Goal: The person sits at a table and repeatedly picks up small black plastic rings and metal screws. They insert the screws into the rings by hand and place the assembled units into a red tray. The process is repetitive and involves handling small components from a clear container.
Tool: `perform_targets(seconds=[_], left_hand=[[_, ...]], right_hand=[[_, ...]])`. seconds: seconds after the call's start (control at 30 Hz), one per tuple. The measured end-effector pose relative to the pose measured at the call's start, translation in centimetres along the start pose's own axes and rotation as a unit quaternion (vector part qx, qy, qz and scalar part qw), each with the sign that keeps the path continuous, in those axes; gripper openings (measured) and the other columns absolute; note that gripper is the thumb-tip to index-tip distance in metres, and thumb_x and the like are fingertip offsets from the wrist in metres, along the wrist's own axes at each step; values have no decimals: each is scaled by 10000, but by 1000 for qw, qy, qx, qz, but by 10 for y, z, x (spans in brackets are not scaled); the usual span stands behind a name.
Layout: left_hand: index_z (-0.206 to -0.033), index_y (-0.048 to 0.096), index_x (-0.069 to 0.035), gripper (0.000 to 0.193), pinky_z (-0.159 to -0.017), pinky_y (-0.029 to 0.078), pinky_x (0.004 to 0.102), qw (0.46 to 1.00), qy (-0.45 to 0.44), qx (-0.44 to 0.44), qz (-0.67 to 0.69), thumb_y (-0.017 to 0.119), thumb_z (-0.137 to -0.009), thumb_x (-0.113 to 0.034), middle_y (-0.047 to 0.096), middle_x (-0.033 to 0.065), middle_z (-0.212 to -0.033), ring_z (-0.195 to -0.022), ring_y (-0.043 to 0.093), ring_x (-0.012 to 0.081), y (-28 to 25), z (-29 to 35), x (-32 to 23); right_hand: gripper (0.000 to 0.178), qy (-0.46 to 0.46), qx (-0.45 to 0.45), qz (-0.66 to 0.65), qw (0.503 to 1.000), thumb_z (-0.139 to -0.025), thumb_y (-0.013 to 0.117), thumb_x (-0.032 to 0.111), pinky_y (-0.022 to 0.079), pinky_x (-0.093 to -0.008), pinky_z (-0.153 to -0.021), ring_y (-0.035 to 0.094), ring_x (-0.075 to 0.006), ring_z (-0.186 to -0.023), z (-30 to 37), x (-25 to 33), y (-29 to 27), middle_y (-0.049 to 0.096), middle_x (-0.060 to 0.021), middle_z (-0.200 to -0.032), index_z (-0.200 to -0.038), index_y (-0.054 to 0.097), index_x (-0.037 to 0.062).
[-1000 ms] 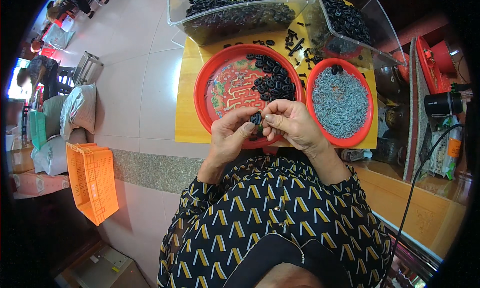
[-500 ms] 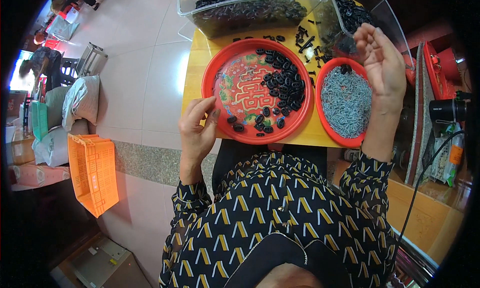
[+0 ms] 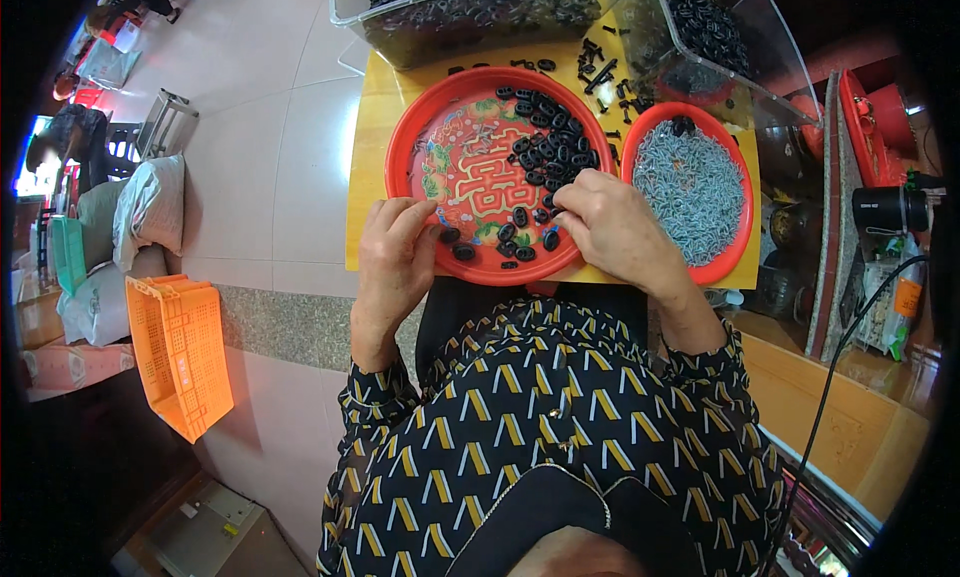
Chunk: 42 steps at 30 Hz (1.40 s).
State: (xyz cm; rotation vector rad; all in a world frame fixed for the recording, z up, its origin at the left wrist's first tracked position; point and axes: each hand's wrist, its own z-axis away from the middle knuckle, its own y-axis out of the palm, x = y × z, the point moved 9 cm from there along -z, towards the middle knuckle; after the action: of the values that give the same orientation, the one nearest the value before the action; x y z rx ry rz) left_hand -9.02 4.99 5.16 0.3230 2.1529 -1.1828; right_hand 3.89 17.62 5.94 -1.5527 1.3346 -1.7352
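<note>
A round red tray (image 3: 398, 147) with a patterned bottom lies on the yellow table. Small black oval plastic pieces (image 3: 562, 142) are heaped along its right side, and a few lie loose near its front. My left hand (image 3: 392, 262) is at the tray's left front rim, its thumb and fingertips pinched together; what they hold, if anything, is too small to make out. Over the tray's right front, my right hand (image 3: 618, 229) has its fingertips closed among the black pieces, hiding whatever is in them. To the right stands a smaller red tray (image 3: 627, 149) full of silvery screws (image 3: 688, 192).
Two clear plastic bins of black parts, one at the back (image 3: 490, 22) and one at the back right (image 3: 745, 72), stand on the table (image 3: 368, 112). Loose black parts (image 3: 598, 69) lie between them. An orange crate (image 3: 180, 347) is on the floor at left.
My right hand has come down from above the screw tray, moving left to the black pieces in the round tray. My left hand stays at the rim. The whole view has shifted slightly.
</note>
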Motion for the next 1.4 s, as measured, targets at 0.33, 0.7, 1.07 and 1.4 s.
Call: perform_targets(seconds=[0.33, 0.7, 1.07, 1.4], left_hand=[[-888, 577, 17, 231, -666, 428, 347, 999, -16, -19, 19, 613, -660, 34, 554, 134, -818, -770, 516, 285, -1, 4, 6], [-886, 586, 13, 203, -660, 451, 312, 999, -32, -16, 21, 616, -686, 27, 570, 133, -833, -772, 553, 249, -2, 5, 10], [-914, 578, 21, 183, -682, 439, 284, 982, -95, 18, 163, 588, -732, 4, 573, 122, -830, -764, 555, 217, 15, 5, -5], [-948, 571, 33, 152, -645, 452, 207, 837, -233, 60, 492, 525, -805, 10, 587, 68, -856, -715, 569, 101, 58, 14, -1]], right_hand=[[86, -59, 24, -10, 998, -689, 608, 83, 431, -360, -646, 510, -278, -726, 1, 28, 25, 477, -113, -712, -732, 558, 28], [93, -25, 61, 38, 997, -659, 544, 40, 473, -369, -668, 558, -307, -764, -4, 38, 59, 545, -172, -755, -726, 565, -23], [98, 18, 27, -104, 994, -705, 609, 86, 427, -324, -541, 543, -223, -615, -6, 18, 46, 522, -90, -653, -716, 540, 19], [96, 154, -4, -457, 876, -762, 612, 67, 319, -174, -457, 384, -9, -545, 2, -11, 40, 443, 61, -606, -739, 526, 30]])
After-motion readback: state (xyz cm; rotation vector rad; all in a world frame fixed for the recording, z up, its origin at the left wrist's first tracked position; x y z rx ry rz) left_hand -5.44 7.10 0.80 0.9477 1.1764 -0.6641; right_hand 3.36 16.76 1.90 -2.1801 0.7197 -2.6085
